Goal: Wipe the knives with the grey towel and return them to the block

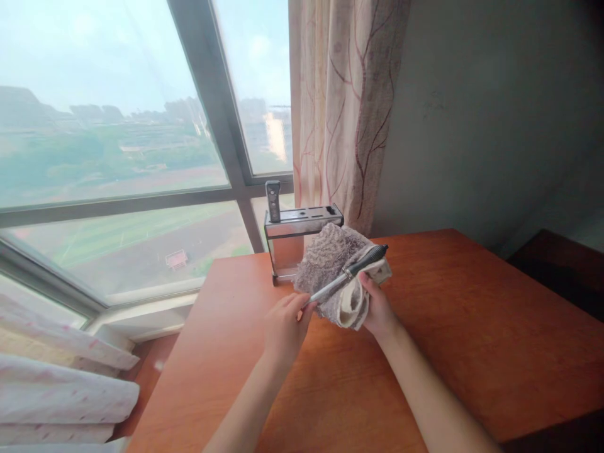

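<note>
Above the wooden table [472,327], the left hand [285,327] pinches the metal end of a sharpening rod [346,275], while the right hand [377,308] holds a fluffy grey cloth [330,264] under it, near the knife block [302,242].

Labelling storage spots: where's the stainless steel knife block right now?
In the head view the stainless steel knife block stands at the far edge of the orange wooden table, by the window, just behind the grey fluffy cloth, left of the patterned curtain.
</note>
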### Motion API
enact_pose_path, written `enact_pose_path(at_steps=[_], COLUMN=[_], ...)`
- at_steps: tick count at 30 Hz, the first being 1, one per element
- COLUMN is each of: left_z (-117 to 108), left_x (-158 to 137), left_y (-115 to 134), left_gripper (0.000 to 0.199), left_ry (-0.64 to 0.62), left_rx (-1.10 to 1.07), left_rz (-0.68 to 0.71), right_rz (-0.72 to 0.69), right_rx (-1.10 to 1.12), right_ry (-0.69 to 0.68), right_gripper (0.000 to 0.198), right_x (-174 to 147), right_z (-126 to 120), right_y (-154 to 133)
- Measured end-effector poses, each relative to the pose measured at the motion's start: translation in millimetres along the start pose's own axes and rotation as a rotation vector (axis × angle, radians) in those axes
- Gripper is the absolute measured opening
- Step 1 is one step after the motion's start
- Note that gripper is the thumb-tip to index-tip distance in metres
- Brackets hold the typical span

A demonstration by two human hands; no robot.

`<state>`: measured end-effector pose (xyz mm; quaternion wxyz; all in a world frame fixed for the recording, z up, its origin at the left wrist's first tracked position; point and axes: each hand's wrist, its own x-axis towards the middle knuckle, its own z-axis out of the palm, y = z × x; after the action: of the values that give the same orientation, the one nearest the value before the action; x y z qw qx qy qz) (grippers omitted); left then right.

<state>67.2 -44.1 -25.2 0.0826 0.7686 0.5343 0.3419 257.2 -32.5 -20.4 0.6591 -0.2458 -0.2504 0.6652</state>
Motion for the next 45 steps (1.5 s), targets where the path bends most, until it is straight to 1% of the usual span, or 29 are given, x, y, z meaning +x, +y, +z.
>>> enact_pose_path(at_steps=[3,6,10,14,17,19,24,27,31,34,36,38,40,41,42,43,45], left_z=[4.6,3.1,-2.4,-4.6,-5.6,-5.8,-2.6,-0.2,0.8,-0.5,-2.6,-5.5,-7.6,-7.9,-7.6,-6.6,-3.7], left_x=[-0.3,0.8,4.3,7.1,7.8,7.9,7.7,7.7,7.3,5.7,4.3,3.3,3.3,3.7,4.4,5.3,7.1], left_y=[1.8,4.5,5.3,4.5,5.2,5.5,1.7,-1.5,0.3,5.2,8.2,9.8,9.6,8.9,7.9,6.6,3.8], left_gripper=[0.025,0.025,0.031,0.033,0.035,0.037,0.037,0.037,0.038,0.041,0.042,0.045,0.048,0.049,0.049,0.049,0.047], left_ry=[-0.096,-0.164,-0.260,-0.322,-0.319,-0.299,-0.183,-0.180,-0.278,-0.385,-0.492,-0.628,-0.743,-0.768,-0.764,-0.737,-0.643], left_rx=[-0.124,-0.235,-0.388,-0.447,-0.464,-0.486,-0.587,-0.541,-0.472,-0.556,-0.685,-0.828,-0.925,-0.949,-0.958,-0.953,-0.895], left_rz=[-0.025,-0.036,-0.044,-0.060,-0.063,-0.065,-0.143,-0.160,-0.119,-0.106,-0.164,-0.257,-0.320,-0.337,-0.347,-0.349,-0.324], right_rz=[0.085,0.029,-0.031,-0.069,-0.093,-0.133,-0.242,-0.267,-0.236,-0.208,-0.161,-0.106,-0.062,-0.056,-0.068,-0.096,-0.180], right_rx=[0.016,0.037,0.031,0.040,0.045,0.060,0.138,0.151,0.143,0.098,0.071,0.051,0.035,0.026,0.015,0.004,-0.015], right_ry=[0.033,0.077,0.128,0.140,0.135,0.156,0.175,0.190,0.176,0.127,0.090,0.063,0.040,0.035,0.040,0.054,0.105], right_gripper=[0.032,0.032,0.037,0.036,0.034,0.032,0.031,0.031,0.035,0.036,0.037,0.039,0.041,0.042,0.044,0.047,0.055], right_x=[1.3,1.2,2.0,4.0,5.5,6.5,6.9,5.1,3.6,3.3,2.8,2.1,2.1,2.6,3.5,4.8,7.7], right_z=[5.3,6.6,4.6,1.8,-1.7,-4.4,-8.8,-9.4,-8.5,-7.6,-7.8,-8.7,-9.3,-9.2,-8.8,-8.0,-5.5], right_y=[-2.3,-7.4,-13.8,-17.0,-19.7,-23.0,-31.5,-30.4,-23.4,-19.8,-18.5,-17.3,-16.0,-15.4,-14.8,-14.2,-13.2])
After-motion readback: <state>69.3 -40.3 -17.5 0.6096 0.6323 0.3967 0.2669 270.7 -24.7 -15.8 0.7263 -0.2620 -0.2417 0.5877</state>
